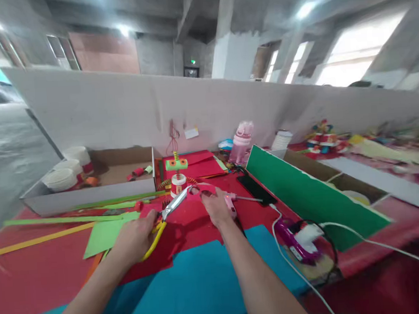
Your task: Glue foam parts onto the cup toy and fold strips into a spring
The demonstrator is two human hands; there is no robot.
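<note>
My left hand is closed around the handles of yellow-handled scissors. Their blades point up and to the right. In my right hand is a small pink-red paper piece, pinched by the fingers beside the blade tips; whether the blades touch it I cannot tell. A pink glue gun lies just beyond my right hand, partly hidden by it. Behind the scissors stands a small figure made of a white-and-red paper cup and a green paper roll head with orange eyes.
Blue sheets lie in front, a green sheet and paper strips at left. A cardboard box holds cups. At right are a phone, a purple power strip with white cables, and a green-sided box. A pink bottle stands behind.
</note>
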